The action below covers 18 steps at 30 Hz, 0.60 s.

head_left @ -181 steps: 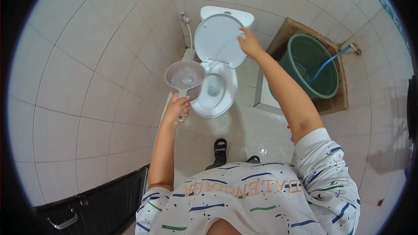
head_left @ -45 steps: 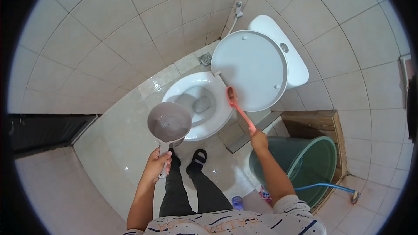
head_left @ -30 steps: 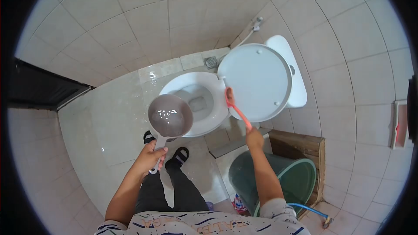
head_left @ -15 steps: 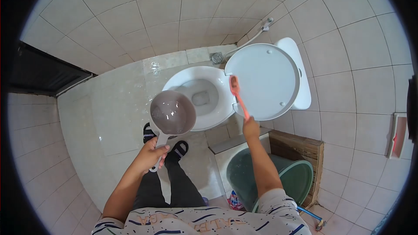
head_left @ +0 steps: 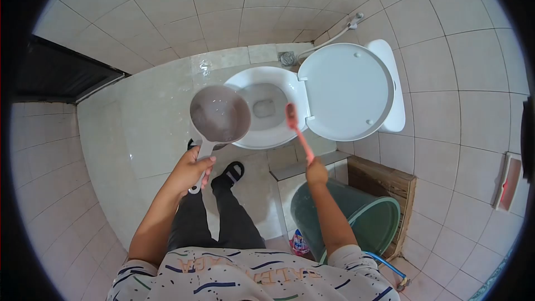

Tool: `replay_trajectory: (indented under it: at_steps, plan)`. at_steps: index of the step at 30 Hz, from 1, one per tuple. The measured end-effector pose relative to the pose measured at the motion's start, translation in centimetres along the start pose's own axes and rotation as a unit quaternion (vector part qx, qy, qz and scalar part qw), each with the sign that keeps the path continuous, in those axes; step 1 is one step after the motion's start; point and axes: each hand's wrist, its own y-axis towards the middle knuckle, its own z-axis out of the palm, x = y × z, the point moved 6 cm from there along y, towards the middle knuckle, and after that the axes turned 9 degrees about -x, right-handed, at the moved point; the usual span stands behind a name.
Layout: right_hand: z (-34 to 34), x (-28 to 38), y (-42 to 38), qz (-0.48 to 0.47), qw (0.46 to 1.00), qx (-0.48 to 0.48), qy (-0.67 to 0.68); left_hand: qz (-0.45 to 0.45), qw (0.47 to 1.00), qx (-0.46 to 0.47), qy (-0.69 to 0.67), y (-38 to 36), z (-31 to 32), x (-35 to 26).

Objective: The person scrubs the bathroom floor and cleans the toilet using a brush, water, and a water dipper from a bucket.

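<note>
My left hand (head_left: 192, 171) is closed round the handle of a grey water dipper (head_left: 220, 115), which holds water and overlaps the left side of the toilet bowl in this view. In my right hand (head_left: 316, 172) is the handle of a pink-orange brush (head_left: 301, 139). Its head hangs over the right front part of the white toilet (head_left: 262, 139), near the rim. Water stands at the bottom of the bowl. The lid (head_left: 348, 92) is raised and leans back toward the tank (head_left: 394, 86).
A large green tub (head_left: 323, 209) lies tilted beside a wooden panel (head_left: 384, 173) under my right arm. A colourful packet (head_left: 299, 242) and a blue-handled tool (head_left: 387, 266) are near it. A bidet sprayer (head_left: 354, 20) hangs on the wall. The tiled floor (head_left: 128, 145) looks wet.
The brush has moved left, from beside the lid hinge to over the bowl's rim. The dipper remains in my left hand, shifted slightly away from me, and the whole view has shifted a little.
</note>
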Motion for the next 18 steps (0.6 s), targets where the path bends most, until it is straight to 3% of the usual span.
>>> replay_trajectory:
  at_steps: [2,5,11,15,18]
  plan:
    - [1.1,0.2,-4.4,-0.052,0.996,0.076,-0.005,0.006,1.000,0.001,-0.001,-0.1,-0.1,-0.3]
    - [0.4,0.6,-4.7,-0.087,0.989,0.099,-0.070,0.018,1.000,-0.001,-0.010,-0.3,-0.1,-1.1]
    - [-2.3,0.3,-0.4,0.039,0.998,0.031,-0.024,0.035,0.999,-0.015,0.002,-0.6,-0.9,-1.6]
    - [1.7,4.2,-7.3,-0.050,0.988,0.144,-0.023,0.039,0.998,-0.036,-0.030,-0.6,-2.1,-1.2]
    - [0.8,6.8,-8.2,-0.092,0.983,0.157,-0.024,0.047,0.998,-0.045,-0.023,-0.9,-3.1,-1.8]
